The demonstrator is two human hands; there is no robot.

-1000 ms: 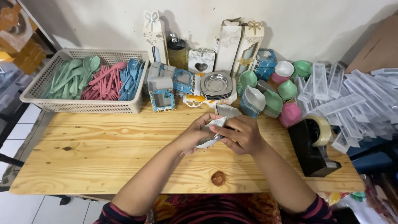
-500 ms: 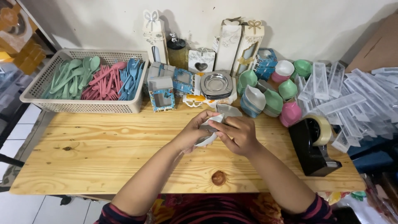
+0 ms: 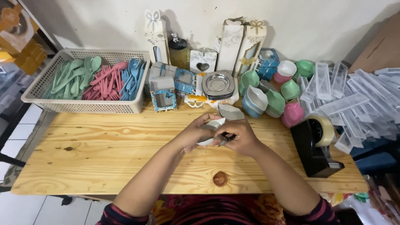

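A basket [image 3: 41, 85] of pastel spoons and forks sits at ten o'clock on the wooden surface [image 3: 104, 154]. At centre, the left hand [image 3: 196, 133] cups a white dish [image 3: 211, 127]; the right hand [image 3: 239, 136] pinches its edge, fingers [image 3: 223, 134] pressed together. A tape dispenser [image 3: 314, 150] stands at three o'clock.

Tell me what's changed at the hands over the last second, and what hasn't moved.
Little has changed. The left hand and right hand keep hold of the small pale bowl and have only shifted their fingers around it, at the same spot over the wooden table. What the right fingers pinch is too small to tell. The basket of cutlery, the tape dispenser and the stacked bowls stayed put.
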